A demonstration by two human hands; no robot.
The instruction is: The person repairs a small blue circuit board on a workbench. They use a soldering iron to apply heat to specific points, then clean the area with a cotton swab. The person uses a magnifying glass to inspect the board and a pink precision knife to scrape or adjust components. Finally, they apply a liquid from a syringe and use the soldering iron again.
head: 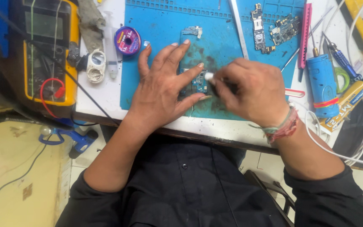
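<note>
1. Dark sleeves and forearms sit nearest the lens, both arms reaching up onto the blue work mat (164, 25), the landmark for everything below.
2. Left hand (162, 86) lies palm down at mat centre, fingers (177, 52) spread and released, fingertips pinning a small circuit board (199, 82) flat.
3. Right hand (253, 90) comes in from the mat's right half, wrist cocked, fingers clenched around a small white-tipped tool (209, 76); tip touches the board. Tool's body is hidden in the fist.
4. Thread bracelets (283, 128) ring the right wrist, at the mat's lower right edge.
5. More bare circuit boards (274, 29) rest at the mat's top right.
6. Purple solder spool (127, 40) overlaps the mat's left edge; yellow multimeter (49, 50) well left of it.
7. Blue cylinder (322, 84) stands just right of the mat.
</note>
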